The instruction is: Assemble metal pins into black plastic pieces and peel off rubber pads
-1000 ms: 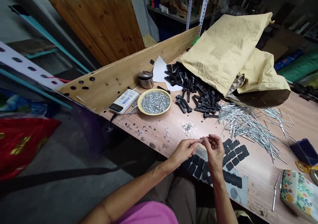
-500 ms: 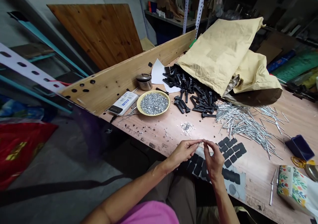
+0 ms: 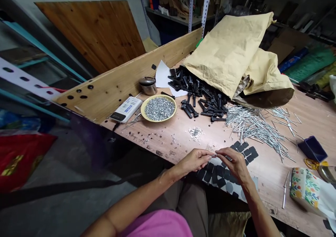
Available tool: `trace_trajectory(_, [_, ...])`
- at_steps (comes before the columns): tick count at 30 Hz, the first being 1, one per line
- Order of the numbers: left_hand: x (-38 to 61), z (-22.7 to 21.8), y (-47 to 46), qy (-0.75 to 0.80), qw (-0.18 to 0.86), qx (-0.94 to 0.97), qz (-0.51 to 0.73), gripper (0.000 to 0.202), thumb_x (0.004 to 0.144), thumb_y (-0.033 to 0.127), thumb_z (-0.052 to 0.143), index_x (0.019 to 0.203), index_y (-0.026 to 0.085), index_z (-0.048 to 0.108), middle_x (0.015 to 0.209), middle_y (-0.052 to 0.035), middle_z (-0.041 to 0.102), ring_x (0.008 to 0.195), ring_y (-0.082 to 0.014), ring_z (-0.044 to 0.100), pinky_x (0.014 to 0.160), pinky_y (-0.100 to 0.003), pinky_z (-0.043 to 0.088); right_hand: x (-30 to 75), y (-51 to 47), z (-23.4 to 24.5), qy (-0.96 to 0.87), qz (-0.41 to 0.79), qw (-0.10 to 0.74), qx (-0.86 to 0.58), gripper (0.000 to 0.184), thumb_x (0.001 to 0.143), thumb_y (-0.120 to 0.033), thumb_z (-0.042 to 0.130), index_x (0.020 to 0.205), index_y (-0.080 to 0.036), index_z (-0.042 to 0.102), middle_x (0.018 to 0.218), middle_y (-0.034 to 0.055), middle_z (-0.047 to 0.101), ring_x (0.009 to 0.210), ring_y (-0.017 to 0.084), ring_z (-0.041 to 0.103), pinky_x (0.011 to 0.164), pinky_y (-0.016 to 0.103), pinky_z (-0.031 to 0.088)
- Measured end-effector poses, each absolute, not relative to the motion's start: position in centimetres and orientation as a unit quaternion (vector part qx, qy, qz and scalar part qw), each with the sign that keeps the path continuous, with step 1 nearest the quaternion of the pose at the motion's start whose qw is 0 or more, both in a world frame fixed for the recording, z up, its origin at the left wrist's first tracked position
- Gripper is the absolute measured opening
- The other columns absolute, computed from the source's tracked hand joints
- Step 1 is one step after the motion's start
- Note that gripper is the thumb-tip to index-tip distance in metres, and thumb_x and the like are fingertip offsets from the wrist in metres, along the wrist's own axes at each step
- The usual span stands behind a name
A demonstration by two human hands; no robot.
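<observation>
My left hand (image 3: pixel 197 160) is closed in a pinch on a thin metal rod (image 3: pixel 214 155). At its other end the fingertips of my right hand (image 3: pixel 233 161) also pinch the rod, so both hands meet over the near table edge. Most of the rod is hidden by fingers. Below them lie black rounded pads (image 3: pixel 217 175) on a pale sheet, with more black pads (image 3: pixel 251 153) to the right. A small heap of tiny washers (image 3: pixel 195 133) sits just beyond my hands. Farther right spreads a pile of thin metal rods (image 3: pixel 256 125).
A yellow bowl (image 3: pixel 159 120) full of small metal pieces stands left, beside a white device (image 3: pixel 127 109) and a lidded metal pot (image 3: pixel 148 87). Black plastic parts (image 3: pixel 193 86) spill from a paper sack (image 3: pixel 228 51). At right are a dark blue box (image 3: pixel 312 148) and a floral tissue pack (image 3: pixel 304 188).
My right hand has turned lower and flatter, its wrist swinging out to the right. The rod stays pinched between both hands. The view has shifted slightly.
</observation>
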State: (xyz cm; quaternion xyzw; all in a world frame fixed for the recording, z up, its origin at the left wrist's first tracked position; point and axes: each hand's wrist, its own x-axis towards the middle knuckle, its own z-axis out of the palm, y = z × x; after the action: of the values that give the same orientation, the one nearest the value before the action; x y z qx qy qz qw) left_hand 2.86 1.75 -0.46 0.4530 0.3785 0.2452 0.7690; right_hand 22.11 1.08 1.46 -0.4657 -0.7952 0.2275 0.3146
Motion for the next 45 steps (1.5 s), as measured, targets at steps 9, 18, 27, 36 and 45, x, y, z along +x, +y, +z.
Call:
trace_trajectory(9, [2.5,-0.8,2.1,0.352,0.68,0.603,0.224,0.03,0.081,0.033,0.056,0.101,0.015,0.071,0.053,0.0006,0.059,0.046,-0.009,0.047,0.047,-0.02,0.035,23.1,-0.3,2.4,-0.831,0.221,0.26,-0.44,0.025,0.092,-0.037,0.047,0.091,-0.024,0.069,0.08,0.0043,0.07,0.07,0.016,0.067,0.06,0.025,0.054])
trace_trajectory(18, [3.7,-2.0,0.4,0.341,0.412,0.798,0.279,0.03,0.091,0.024,0.044,0.11,0.021,0.066,0.099,-0.0068,0.071,0.089,-0.0183,0.065,0.078,-0.027,0.05,23.1,-1.8,1.4,-0.834,0.173,0.246,-0.463,0.028,0.096,-0.033,0.036,0.089,-0.022,0.061,0.076,0.0043,0.062,0.067,0.015,0.061,0.06,0.025,0.051])
trace_trajectory(27, [4.2,-2.0,-0.6,0.32,0.331,0.845,0.273,0.033,0.094,0.024,0.037,0.109,0.017,0.066,0.085,-0.0078,0.071,0.077,-0.0166,0.067,0.071,-0.025,0.053,22.6,-3.0,0.3,-0.834,0.066,0.246,-0.489,0.034,0.097,-0.029,0.029,0.079,-0.02,0.056,0.069,0.0046,0.056,0.064,0.016,0.055,0.061,0.027,0.047])
trace_trajectory(36, [5.4,-0.5,-0.4,0.341,0.523,0.7,0.346,0.027,0.085,0.025,0.05,0.103,0.019,0.07,0.105,-0.0056,0.071,0.096,-0.0194,0.066,0.088,-0.032,0.051,23.1,-3.6,0.5,-0.672,0.24,0.397,-0.577,0.03,0.092,-0.042,0.043,0.085,-0.021,0.064,0.07,0.0011,0.063,0.057,0.013,0.06,0.055,0.024,0.049])
trace_trajectory(45, [5.8,0.3,-0.8,0.379,0.577,0.654,0.31,0.033,0.083,0.031,0.05,0.103,0.014,0.071,0.076,-0.0069,0.072,0.057,-0.0137,0.057,0.058,-0.025,0.047,23.2,-3.7,0.6,-0.696,0.281,0.408,-0.52,0.032,0.093,-0.041,0.041,0.093,-0.022,0.067,0.08,0.004,0.067,0.069,0.015,0.064,0.064,0.027,0.052])
